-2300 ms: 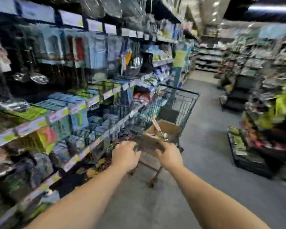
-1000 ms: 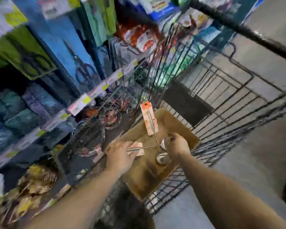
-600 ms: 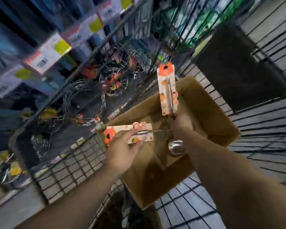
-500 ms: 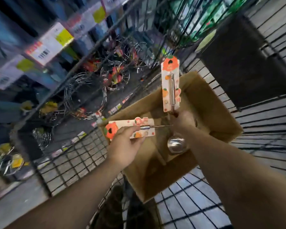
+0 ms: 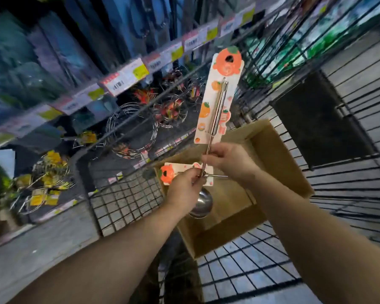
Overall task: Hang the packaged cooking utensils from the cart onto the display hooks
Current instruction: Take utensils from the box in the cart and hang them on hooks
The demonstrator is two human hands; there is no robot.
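Observation:
My right hand (image 5: 230, 161) grips the thin steel handle of a ladle (image 5: 217, 106) that stands nearly upright, its white card with orange fruit prints on top and its bowl (image 5: 202, 205) hanging low behind my left hand. My left hand (image 5: 184, 189) holds a second packaged utensil (image 5: 169, 175) lying sideways, orange card end to the left. Both hands are above an open cardboard box (image 5: 272, 154) in the wire cart (image 5: 123, 198). I cannot see the working end of the second utensil.
Store shelving with price tags (image 5: 127, 76) runs along the left beyond the cart's wall. Wire racks (image 5: 132, 130) with red and yellow labels lie on the lowest shelf. A dark panel (image 5: 316, 123) closes the cart's far end. Grey floor lies at lower left.
My right hand has lifted the upright ladle higher out of the box. My left hand with the sideways utensil has come close under the right hand. The view has shifted slightly.

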